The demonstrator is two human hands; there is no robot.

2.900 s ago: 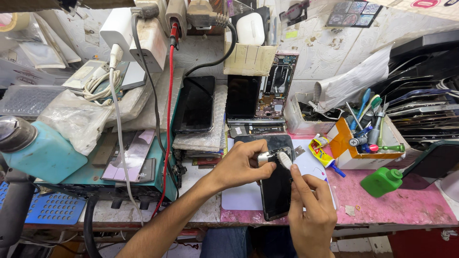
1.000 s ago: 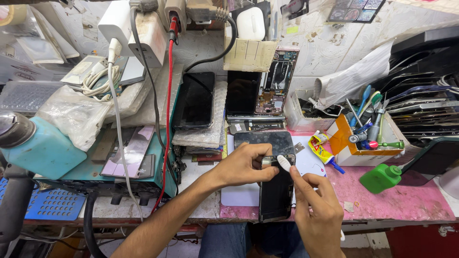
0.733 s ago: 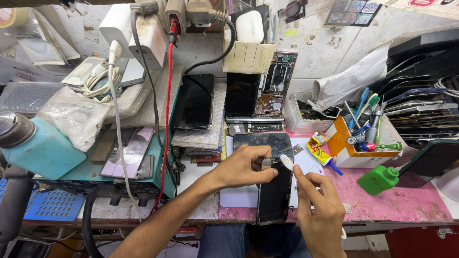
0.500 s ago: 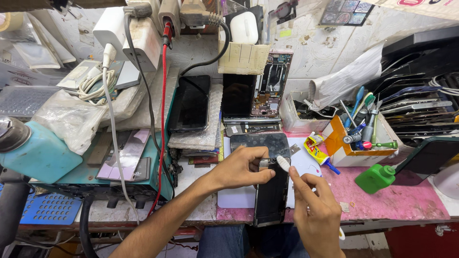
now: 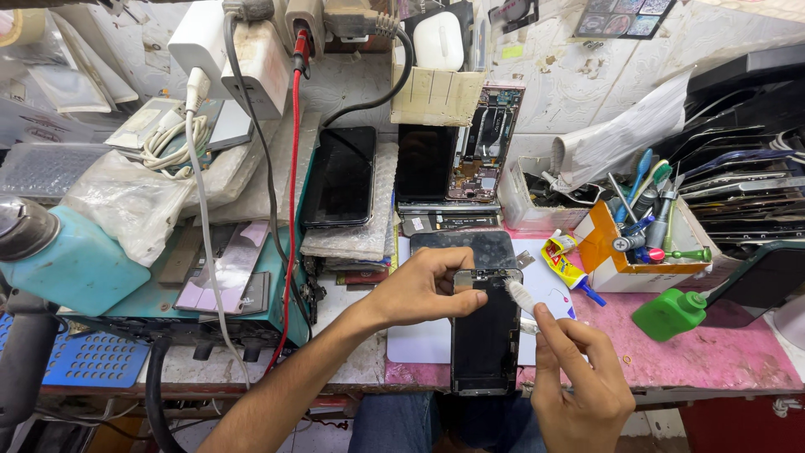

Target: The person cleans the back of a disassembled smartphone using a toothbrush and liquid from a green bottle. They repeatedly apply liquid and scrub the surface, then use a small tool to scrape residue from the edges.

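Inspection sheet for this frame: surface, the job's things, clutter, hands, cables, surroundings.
Surface: pink bench, stained; white mat under the work.
Job's things: dark phone lying flat; white swab at its top edge.
Clutter: green bottle, tool box, glue tube.
Hands: left hand pins the phone; right hand holds the swab.
Cables: red lead, white cable.
Surroundings: opened phone leaning against the wall.

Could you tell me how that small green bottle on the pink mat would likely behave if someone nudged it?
The green bottle lies tilted on the pink mat, so it probably would not tip further. It looks like light plastic, so it would likely slide or pivot easily. Its squarish body seems unlikely to roll far.
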